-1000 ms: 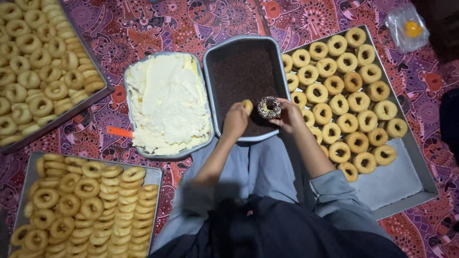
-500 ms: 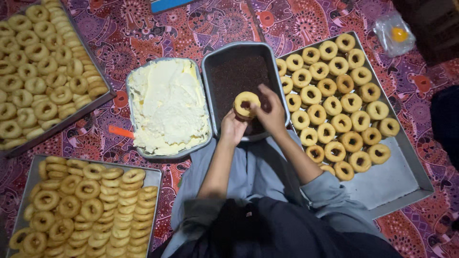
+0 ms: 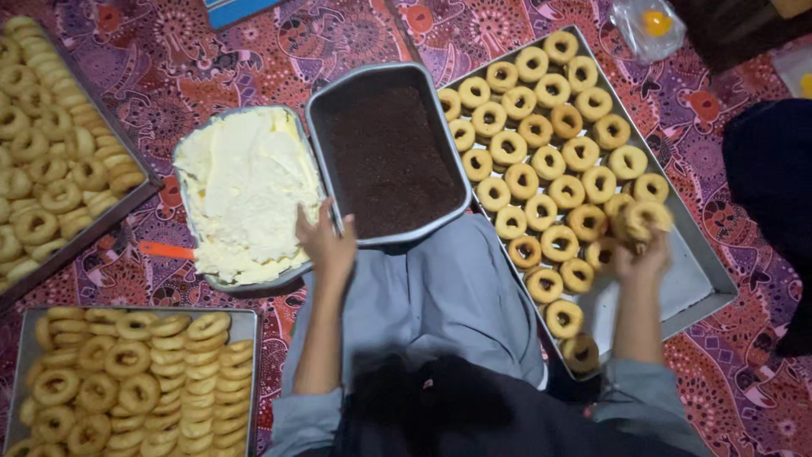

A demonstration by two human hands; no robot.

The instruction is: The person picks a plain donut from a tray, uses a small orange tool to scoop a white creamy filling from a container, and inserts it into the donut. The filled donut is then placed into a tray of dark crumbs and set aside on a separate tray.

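My right hand holds a ring doughnut over the near part of the right-hand metal tray, next to rows of similar doughnuts. My left hand rests with nothing in it at the near rims where the tray of white cream meets the tray of dark chocolate sprinkles. Its fingers are spread, touching the cream tray's edge.
A tray of plain doughnuts lies near left, and another at far left. An orange handle pokes out beside the cream tray. A clear plastic bag lies at the top right, and a dark-clothed figure sits at the right edge.
My right hand carried the doughnut from over the sprinkle tray across to the right tray. My left hand shifted left to the cream tray's edge.
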